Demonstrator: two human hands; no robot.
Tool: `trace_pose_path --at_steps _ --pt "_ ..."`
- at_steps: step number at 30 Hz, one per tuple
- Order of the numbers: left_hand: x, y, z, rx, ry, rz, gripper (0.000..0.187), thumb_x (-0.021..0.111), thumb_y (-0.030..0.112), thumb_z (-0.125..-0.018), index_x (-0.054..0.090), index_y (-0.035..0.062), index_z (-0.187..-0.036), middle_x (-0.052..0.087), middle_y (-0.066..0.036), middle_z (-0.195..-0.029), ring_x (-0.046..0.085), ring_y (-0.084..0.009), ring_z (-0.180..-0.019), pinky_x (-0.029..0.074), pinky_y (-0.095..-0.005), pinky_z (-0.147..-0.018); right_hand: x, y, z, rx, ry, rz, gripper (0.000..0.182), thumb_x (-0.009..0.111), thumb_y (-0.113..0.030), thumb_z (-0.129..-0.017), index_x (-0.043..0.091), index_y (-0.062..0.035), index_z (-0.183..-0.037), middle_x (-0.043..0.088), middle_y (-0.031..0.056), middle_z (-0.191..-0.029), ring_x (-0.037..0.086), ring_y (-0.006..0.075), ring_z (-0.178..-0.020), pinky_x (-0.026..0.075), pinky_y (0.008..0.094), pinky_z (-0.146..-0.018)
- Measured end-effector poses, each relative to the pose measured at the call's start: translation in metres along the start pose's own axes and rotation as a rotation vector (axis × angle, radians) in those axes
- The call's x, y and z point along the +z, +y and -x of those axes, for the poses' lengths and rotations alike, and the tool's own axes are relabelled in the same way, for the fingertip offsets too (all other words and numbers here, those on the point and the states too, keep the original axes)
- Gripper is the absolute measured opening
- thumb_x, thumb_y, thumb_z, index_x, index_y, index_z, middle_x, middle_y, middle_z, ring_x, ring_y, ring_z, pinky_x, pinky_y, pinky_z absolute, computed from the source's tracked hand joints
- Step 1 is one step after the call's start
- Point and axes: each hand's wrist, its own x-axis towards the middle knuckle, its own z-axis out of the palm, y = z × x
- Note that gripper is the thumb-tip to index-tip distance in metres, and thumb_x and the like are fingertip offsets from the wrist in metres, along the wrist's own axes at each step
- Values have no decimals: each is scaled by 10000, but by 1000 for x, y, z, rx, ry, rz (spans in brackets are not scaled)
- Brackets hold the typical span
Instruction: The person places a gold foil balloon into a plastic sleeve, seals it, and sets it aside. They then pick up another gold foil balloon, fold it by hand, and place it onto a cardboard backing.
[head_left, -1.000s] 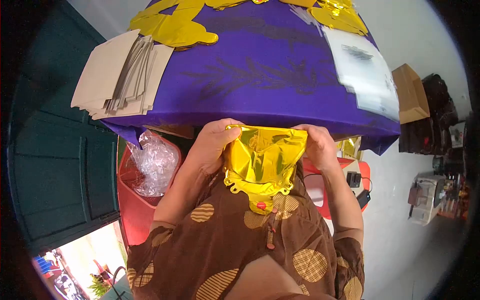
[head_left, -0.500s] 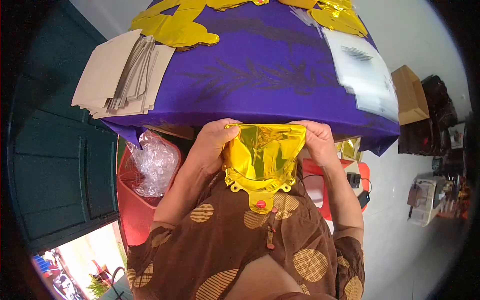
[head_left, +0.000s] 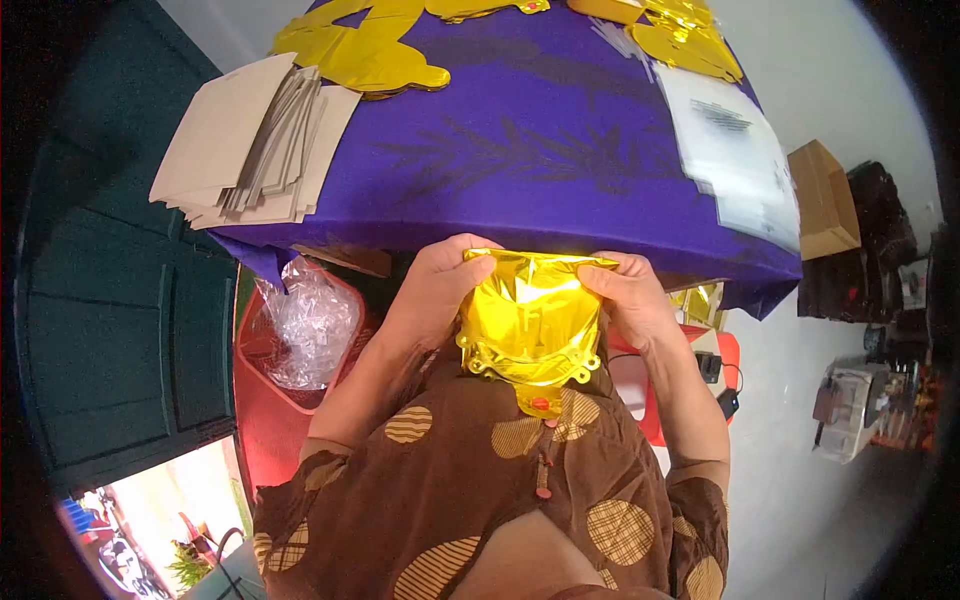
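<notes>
A shiny gold foil balloon (head_left: 530, 310), flat and folded, hangs between my two hands in front of the table edge. My left hand (head_left: 448, 282) pinches its upper left corner, thumb on the near face. At the upper right corner my right hand (head_left: 632, 293) grips the foil, its thumb also in front. Small tabs with holes run along the balloon's lower edge. A tail with a red mark hangs at the bottom, over the brown spotted dress (head_left: 450, 470). My fingers behind the foil are hidden.
On the purple tablecloth (head_left: 540, 180) lie gold foil balloons (head_left: 370, 60), a stack of cardboard pieces (head_left: 225, 135) at left and clear plastic bags (head_left: 730, 140) at right. Below left, a red basket (head_left: 350, 370) holds crumpled clear plastic (head_left: 308, 325). A cardboard box (head_left: 825, 200) stands right.
My right thumb has come over to the front of the foil. The balloon's top edge is folded more and its lower part has tilted and risen slightly.
</notes>
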Motion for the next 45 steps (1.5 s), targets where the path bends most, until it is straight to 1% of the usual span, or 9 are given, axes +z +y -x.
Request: trace_pose_path --at_steps 7,10,13,16,19,22,28,34,45 --pt "-7 7 1 -106 -1 139 261 546 113 -942 580 -78 -1117 655 -156 -1088 663 -217 -974 544 -333 -837 -5 3 2 -70 39 33 115 711 -76 -872 719 14 -944 721 55 -873 640 85 -725 505 235 -686" --pt "2 15 3 -93 3 339 250 555 131 -941 607 -80 -1063 674 -151 -1041 674 -208 -917 548 -325 -800 -4 3 3 -83 60 48 119 703 -67 -877 717 17 -961 722 59 -885 644 87 -740 512 239 -702" --pt "-11 11 3 -92 23 -16 221 559 131 -940 634 -69 -998 689 -135 -965 675 -185 -825 543 -306 -752 -6 4 3 -91 47 84 121 693 -56 -880 714 21 -970 723 65 -901 648 90 -754 518 243 -715" --pt "-8 3 1 -16 47 83 166 560 107 -945 653 -30 -963 678 -65 -814 635 -127 -657 511 -246 -614 0 2 5 -94 49 74 120 687 -52 -882 714 24 -971 724 71 -911 649 91 -760 520 243 -719" --pt "-7 -1 -3 39 65 115 152 562 94 -940 646 -32 -960 680 -77 -837 645 -138 -677 529 -265 -637 0 2 4 -95 55 70 128 687 -57 -885 713 27 -977 724 74 -913 650 93 -762 521 244 -719" --pt "-5 3 -7 -32 69 180 233 571 123 -928 630 -75 -1034 689 -140 -977 675 -182 -835 539 -299 -754 -2 3 1 -135 57 62 139 685 -59 -888 710 31 -991 723 76 -917 651 97 -763 523 248 -717" --pt "2 20 1 -164 -116 44 418 645 160 -873 573 -105 -1189 675 -160 -1094 683 -214 -939 540 -337 -858 8 -6 4 -256 107 34 141 674 -55 -895 705 38 -996 719 78 -922 647 102 -764 522 252 -715" --pt "5 24 -8 -170 -223 172 508 677 148 -828 536 -104 -1246 643 -182 -1192 668 -242 -1023 529 -366 -919 8 -15 6 -268 106 47 145 670 -65 -897 703 39 -993 713 75 -921 639 101 -769 517 259 -729" --pt "10 29 -27 -174 -269 212 415 685 58 -805 585 -107 -1172 681 -184 -1081 698 -252 -928 567 -373 -846 8 -35 2 -330 127 175 229 629 -160 -948 687 38 -1046 698 50 -925 615 92 -792 497 256 -735"
